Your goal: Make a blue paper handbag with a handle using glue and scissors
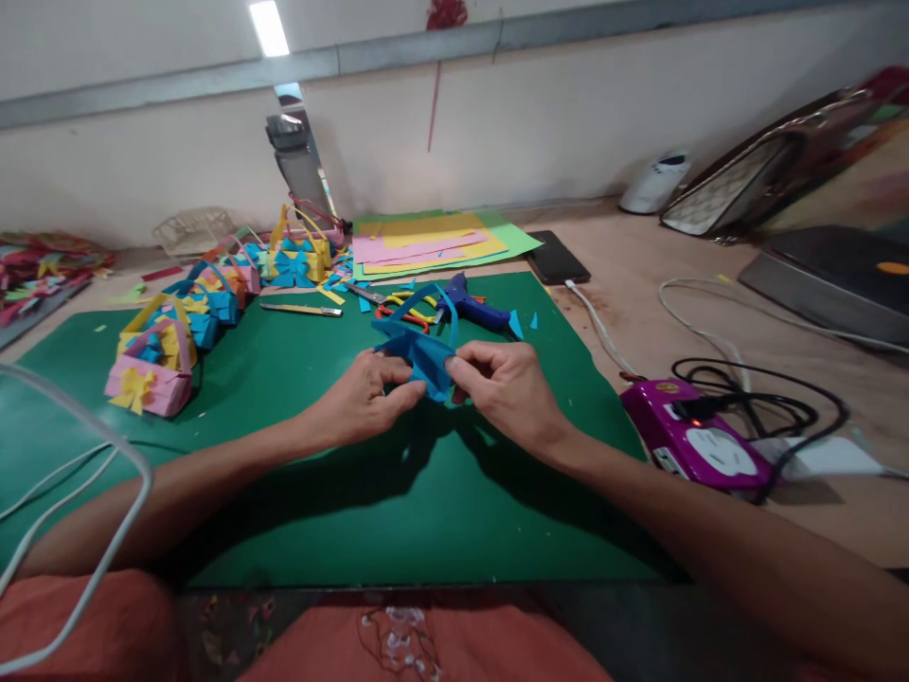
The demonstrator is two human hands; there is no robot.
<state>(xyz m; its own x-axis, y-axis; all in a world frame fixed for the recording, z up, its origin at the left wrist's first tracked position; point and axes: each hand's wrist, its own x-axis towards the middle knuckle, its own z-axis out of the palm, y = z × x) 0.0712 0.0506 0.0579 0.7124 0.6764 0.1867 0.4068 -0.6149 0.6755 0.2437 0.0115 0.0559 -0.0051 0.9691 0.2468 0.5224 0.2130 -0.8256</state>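
Left grip and right grip are both pinched closed, thumb against fingers, on opposite sides of a small blue folded-paper bag with a thin looped handle, held up over a smooth green mat on the pale brown surface. Beyond it lies a dark blue plastic glue gun; well to the left stands a pink paper bag with a yellow bow.

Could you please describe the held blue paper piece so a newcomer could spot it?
Find the large green mat; above its middle, the left hand and right hand hold the blue paper piece. Unlike the darker blue glue gun behind, it is folded paper with a thin loop.
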